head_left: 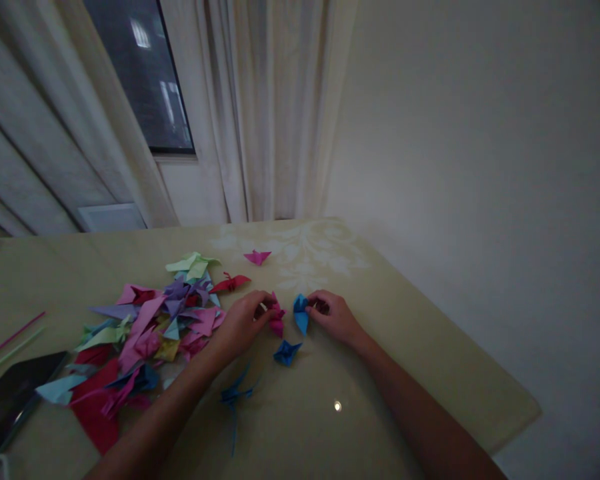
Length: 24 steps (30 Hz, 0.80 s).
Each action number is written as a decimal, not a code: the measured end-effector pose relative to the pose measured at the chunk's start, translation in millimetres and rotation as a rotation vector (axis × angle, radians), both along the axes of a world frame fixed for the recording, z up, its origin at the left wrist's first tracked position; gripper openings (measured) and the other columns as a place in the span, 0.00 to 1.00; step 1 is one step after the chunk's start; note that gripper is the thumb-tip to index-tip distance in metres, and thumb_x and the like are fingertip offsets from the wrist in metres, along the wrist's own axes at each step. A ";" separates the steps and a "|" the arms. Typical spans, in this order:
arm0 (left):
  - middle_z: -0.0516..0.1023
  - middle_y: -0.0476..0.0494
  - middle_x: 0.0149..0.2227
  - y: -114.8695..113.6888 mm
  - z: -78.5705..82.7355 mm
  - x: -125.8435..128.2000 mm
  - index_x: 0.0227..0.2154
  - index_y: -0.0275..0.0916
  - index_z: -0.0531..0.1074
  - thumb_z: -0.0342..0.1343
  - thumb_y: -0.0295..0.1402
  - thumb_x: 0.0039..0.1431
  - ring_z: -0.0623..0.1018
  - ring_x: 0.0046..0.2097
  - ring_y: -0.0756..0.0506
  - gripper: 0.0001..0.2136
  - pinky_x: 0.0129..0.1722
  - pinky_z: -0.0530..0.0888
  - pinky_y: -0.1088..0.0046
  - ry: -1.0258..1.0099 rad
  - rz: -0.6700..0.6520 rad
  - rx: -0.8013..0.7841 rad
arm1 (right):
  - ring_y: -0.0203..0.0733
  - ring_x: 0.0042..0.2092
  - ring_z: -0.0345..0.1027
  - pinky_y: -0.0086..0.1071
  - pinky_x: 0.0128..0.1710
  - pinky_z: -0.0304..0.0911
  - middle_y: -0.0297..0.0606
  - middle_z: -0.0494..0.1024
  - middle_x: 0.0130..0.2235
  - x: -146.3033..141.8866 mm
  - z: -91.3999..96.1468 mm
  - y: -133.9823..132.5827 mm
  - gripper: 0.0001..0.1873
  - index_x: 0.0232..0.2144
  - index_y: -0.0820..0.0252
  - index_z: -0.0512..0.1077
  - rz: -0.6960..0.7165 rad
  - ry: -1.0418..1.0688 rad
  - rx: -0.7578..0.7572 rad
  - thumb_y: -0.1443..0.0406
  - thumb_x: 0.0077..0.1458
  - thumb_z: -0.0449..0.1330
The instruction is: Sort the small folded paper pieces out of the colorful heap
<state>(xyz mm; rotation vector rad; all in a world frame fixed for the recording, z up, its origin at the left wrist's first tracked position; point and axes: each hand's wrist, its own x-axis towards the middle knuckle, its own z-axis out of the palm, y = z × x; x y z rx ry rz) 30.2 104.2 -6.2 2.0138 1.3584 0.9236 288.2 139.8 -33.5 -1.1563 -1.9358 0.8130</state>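
Observation:
My left hand (pixel 244 321) is closed in a pinch on a pink folded paper piece (pixel 277 319) on the yellowish table (pixel 430 360). My right hand (pixel 334 315) pinches a blue folded paper piece (pixel 301 315) just to the right of it. The two pieces sit close together, a small gap between them. A second blue folded piece (pixel 287 352) lies on the table just below the hands. Another blue paper figure (pixel 236 395) with a long tail lies near my left forearm.
A heap of several coloured folded papers (pixel 150 327) lies left of my left hand. A lone pink folded piece (pixel 257 257) sits further back. Thin straws (pixel 11 341) and a dark tablet (pixel 15 393) are at the far left. The table's right edge drops off near the wall.

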 end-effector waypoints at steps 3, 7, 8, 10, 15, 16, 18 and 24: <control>0.85 0.43 0.39 -0.6 -2.5 1.2 0.40 0.40 0.76 0.56 0.31 0.62 0.84 0.40 0.44 0.06 0.41 0.79 0.67 -0.037 -0.042 -0.035 | 0.38 0.32 0.69 0.31 0.34 0.63 0.36 0.80 0.33 0.3 -1.1 1.5 0.09 0.39 0.60 0.79 0.002 0.003 0.018 0.65 0.56 0.61; 0.84 0.41 0.43 4.6 -8.4 -7.7 0.47 0.41 0.75 0.56 0.33 0.64 0.84 0.42 0.43 0.10 0.42 0.80 0.66 -0.039 -0.101 -0.095 | 0.40 0.34 0.72 0.32 0.36 0.65 0.38 0.81 0.35 1.0 -4.1 1.8 0.11 0.41 0.59 0.80 -0.007 0.018 0.036 0.65 0.57 0.60; 0.83 0.40 0.46 7.2 -9.6 -13.3 0.48 0.41 0.75 0.55 0.34 0.64 0.84 0.42 0.42 0.12 0.42 0.81 0.65 -0.013 -0.079 -0.069 | 0.41 0.36 0.74 0.33 0.37 0.66 0.38 0.82 0.36 1.5 -5.6 1.7 0.12 0.41 0.59 0.80 -0.020 0.029 0.044 0.65 0.58 0.59; 0.80 0.35 0.51 13.1 -11.3 -27.6 0.51 0.39 0.75 0.54 0.34 0.66 0.82 0.48 0.40 0.13 0.48 0.80 0.60 0.109 0.051 0.067 | 0.43 0.40 0.76 0.34 0.41 0.68 0.40 0.82 0.39 3.0 -9.2 2.9 0.13 0.41 0.58 0.80 -0.065 0.069 0.070 0.65 0.60 0.56; 0.67 0.32 0.67 20.6 -15.8 -62.2 0.61 0.45 0.72 0.54 0.29 0.65 0.68 0.66 0.28 0.22 0.61 0.69 0.41 0.545 0.439 0.241 | 0.46 0.45 0.76 0.35 0.42 0.69 0.43 0.82 0.43 -4.6 -3.1 31.6 0.14 0.42 0.58 0.79 -0.208 0.168 0.132 0.60 0.64 0.55; 0.67 0.32 0.68 20.9 -17.0 -66.1 0.62 0.46 0.71 0.54 0.29 0.65 0.68 0.65 0.28 0.23 0.61 0.69 0.41 0.582 0.437 0.213 | 0.45 0.45 0.76 0.35 0.42 0.69 0.43 0.83 0.44 -11.7 3.2 43.2 0.14 0.42 0.58 0.79 -0.197 0.128 0.132 0.60 0.65 0.55; 0.71 0.32 0.64 21.5 -18.3 -70.6 0.60 0.42 0.73 0.54 0.27 0.64 0.72 0.63 0.31 0.21 0.62 0.70 0.47 0.573 0.362 0.174 | 0.44 0.46 0.76 0.35 0.46 0.69 0.42 0.83 0.45 -34.3 19.2 70.3 0.13 0.42 0.59 0.79 -0.104 -0.043 0.110 0.61 0.66 0.55; 0.81 0.34 0.48 23.9 -7.1 -68.6 0.44 0.36 0.79 0.53 0.29 0.65 0.81 0.50 0.39 0.11 0.53 0.75 0.60 0.292 0.197 0.109 | 0.47 0.48 0.77 0.35 0.48 0.68 0.45 0.84 0.45 -132.0 44.9 140.5 0.08 0.41 0.59 0.78 -0.040 -0.333 0.026 0.62 0.61 0.66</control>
